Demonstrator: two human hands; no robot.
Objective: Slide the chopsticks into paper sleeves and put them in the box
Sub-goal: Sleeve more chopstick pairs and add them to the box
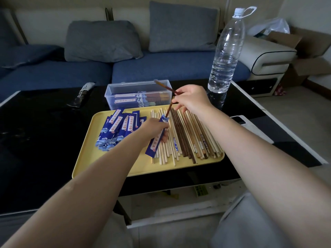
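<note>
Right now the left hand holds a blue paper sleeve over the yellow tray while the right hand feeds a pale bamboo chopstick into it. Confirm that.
One detail is off: the head view shows a dark brown wooden chopstick, not pale. The left hand holds the blue paper sleeve over the yellow tray; the right hand feeds it.

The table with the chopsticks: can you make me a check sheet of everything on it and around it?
Surface: black glossy table; yellow tray on it.
Job's things: loose chopsticks on the tray's right side; blue paper sleeves piled on its left; clear box behind, already holding sleeved pairs.
Clutter: water bottle; dark wrapper; phone at the table's right edge.
Hands: left hand grips a sleeve; right hand pinches a brown chopstick, another entering the sleeve.
Cables: nothing seen.
Surroundings: blue sofa, grey cushions, cardboard boxes.
</note>
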